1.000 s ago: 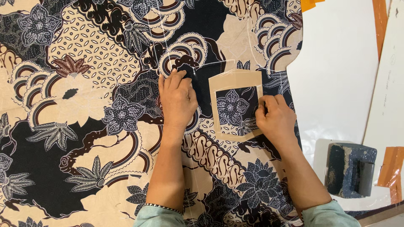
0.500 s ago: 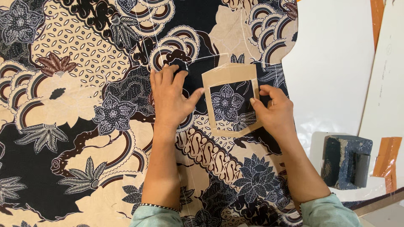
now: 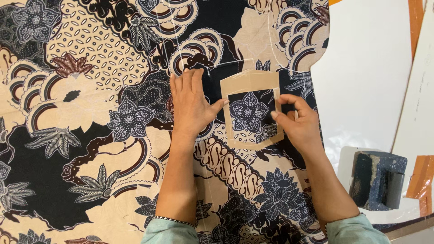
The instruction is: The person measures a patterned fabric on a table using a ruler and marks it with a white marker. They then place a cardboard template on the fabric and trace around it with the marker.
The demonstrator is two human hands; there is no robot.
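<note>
A large batik cloth in navy, cream and brown, with flowers and scrolls, covers the work surface. On it lies a tan cardboard pocket-shaped frame with a cut-out window showing a blue flower. My left hand rests flat on the cloth, its thumb against the frame's left edge. My right hand pinches the frame's right edge between thumb and fingers. A beaded bracelet circles my left wrist.
White sheets lie to the right of the cloth. A dark, worn block-shaped weight stands at the lower right on white paper. Orange strips show along the right side.
The view has shifted, so cloth and hands sit slightly lower and left. My right hand has gone from lying beside the frame to pinching its right edge.
</note>
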